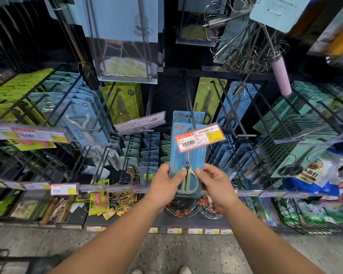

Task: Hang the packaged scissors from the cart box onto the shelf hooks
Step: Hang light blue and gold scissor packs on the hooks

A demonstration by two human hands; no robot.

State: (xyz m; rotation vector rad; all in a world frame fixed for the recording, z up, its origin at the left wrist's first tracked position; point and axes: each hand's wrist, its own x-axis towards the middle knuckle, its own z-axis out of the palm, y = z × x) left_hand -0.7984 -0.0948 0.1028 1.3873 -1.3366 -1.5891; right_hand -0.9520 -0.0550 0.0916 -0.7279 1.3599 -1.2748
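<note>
A blue-carded pack of scissors [186, 161] with pale green handles stands upright at the centre of the head view. My left hand [166, 184] grips its lower left edge and my right hand [216, 184] grips its lower right edge. The top of the card sits on a black shelf hook [192, 119], just behind the hook's price tag [199, 138]. Another blue card hangs further back on the same hook. The cart box is out of sight.
More black hooks flank this one, with green-carded scissors [206, 101] behind, blue packs at left and right, and whisks [244, 46] hanging above. Lower shelf rails with price labels [63, 188] run below my hands. Speckled floor lies beneath.
</note>
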